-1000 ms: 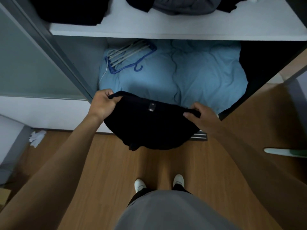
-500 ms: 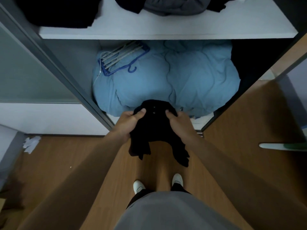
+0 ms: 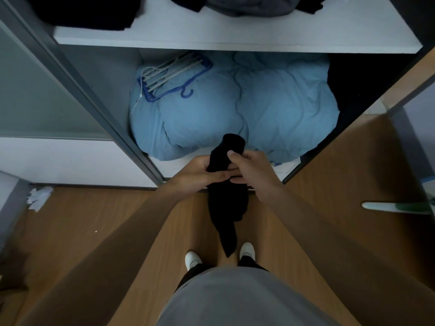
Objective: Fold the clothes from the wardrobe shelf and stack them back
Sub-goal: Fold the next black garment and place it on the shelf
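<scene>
Held in mid-air above the wooden floor [image 3: 113,231], at the centre of view: a black garment [image 3: 227,203], gathered into 1 narrow strip. Long axis running from 12 to 6 o'clock, with a short rounded lobe poking up toward 12 and a long tail hanging toward 6, ending between 2 white shoes [image 3: 246,251].

Gripped near its upper end from both sides. From 9 o'clock, the left hand [image 3: 200,172], fingers laid across the front of the cloth, thumb hidden behind. From 3 o'clock, the right hand [image 3: 251,170], thumb and fingers pinching the same band of cloth. Fingertips of the 2 hands touching or nearly so.

Straight ahead at 12 o'clock and higher up, the white shelf [image 3: 235,36], carrying a black pile [image 3: 87,12] at 11 and a grey heap [image 3: 249,5] at 12. Under it, a blue duvet [image 3: 270,109] with hangers [image 3: 174,76] lying on top at 11.

Probably mid-fold: strip too long for stacking as held. Likely next, bringing the tail up from 6 toward 12 to halve the length, then lifting the bundle forward onto the shelf. Both hands equally near the top of the strip, the tail end well apart from either, so calls for 1 hand sliding down. Possible trouble: loose tail falling open.
</scene>
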